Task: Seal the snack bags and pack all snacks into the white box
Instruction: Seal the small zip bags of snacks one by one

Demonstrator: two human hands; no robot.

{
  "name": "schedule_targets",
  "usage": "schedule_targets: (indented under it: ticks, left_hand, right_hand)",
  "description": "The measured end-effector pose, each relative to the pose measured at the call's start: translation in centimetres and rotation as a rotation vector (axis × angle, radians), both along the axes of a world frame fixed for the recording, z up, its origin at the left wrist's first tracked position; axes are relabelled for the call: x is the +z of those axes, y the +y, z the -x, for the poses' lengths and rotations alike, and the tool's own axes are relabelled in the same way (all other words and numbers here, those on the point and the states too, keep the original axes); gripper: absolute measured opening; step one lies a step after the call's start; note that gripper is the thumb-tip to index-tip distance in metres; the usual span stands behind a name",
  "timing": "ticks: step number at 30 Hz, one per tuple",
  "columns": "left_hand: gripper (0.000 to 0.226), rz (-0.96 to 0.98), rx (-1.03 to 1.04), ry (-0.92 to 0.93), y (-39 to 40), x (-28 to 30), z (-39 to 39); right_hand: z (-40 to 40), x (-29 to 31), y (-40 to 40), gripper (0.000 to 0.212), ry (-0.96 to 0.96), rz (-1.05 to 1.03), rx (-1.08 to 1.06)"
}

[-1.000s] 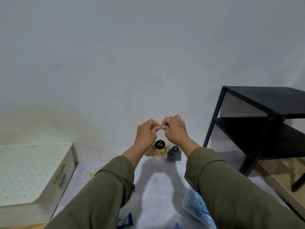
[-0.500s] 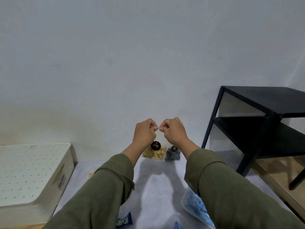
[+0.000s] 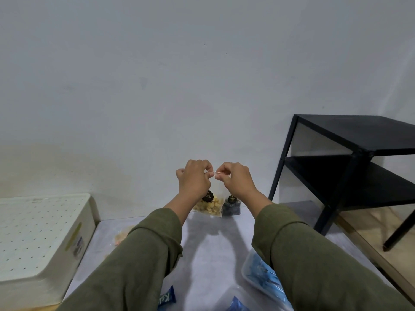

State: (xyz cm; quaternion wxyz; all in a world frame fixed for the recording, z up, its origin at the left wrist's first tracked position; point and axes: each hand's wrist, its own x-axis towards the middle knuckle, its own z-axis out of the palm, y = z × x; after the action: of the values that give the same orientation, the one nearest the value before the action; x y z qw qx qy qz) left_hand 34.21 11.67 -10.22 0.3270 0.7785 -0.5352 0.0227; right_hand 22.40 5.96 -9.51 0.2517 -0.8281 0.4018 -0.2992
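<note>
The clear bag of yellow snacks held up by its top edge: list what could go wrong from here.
1. Both hands, left and right, only pinch the top edge of the clear bag of yellow snacks; a weak pinch could leave the seal partly open.
2. The small dark snack bag stands close beside it, so lowering the bag could knock it over.
3. The white perforated box looks lidded, so packing may stall.

matt black shelf (image 3: 359,135), perforated white box (image 3: 38,234)
</note>
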Motion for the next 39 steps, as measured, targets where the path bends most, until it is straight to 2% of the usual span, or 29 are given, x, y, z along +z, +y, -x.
schedule_targets:
  ticks: [9,16,25,28,35,39]
  left_hand:
    - [0.015,-0.015,0.047,-0.003,-0.4,-0.5,0.7]
    - [0.013,-0.037,-0.09,-0.071,-0.8,-0.6,0.9]
    - [0.009,-0.001,-0.017,0.169,-1.4,-0.3,0.8]
    - [0.016,0.016,-0.017,0.267,-1.5,-0.5,0.2]
    - [0.011,-0.011,-0.151,0.234,-1.7,-0.7,-0.1]
    - [0.006,0.063,-0.124,0.318,-1.6,-1.1,-0.2]
  right_hand:
    - [0.4,-0.2,-0.3,0.01,0.079,-0.034,-0.074]
    - [1.3,0.1,-0.5,0.008,-0.051,-0.067,-0.029]
    - [1.8,0.3,-1.1,0.012,-0.057,-0.092,-0.082]
    - [1.9,0.2,-1.4,0.01,-0.05,-0.109,-0.067]
    - [1.2,0.6,-1.9,0.013,0.101,-0.065,0.064]
    - [0.3,0.7,-1.9,0.013,0.132,-0.077,0.04]
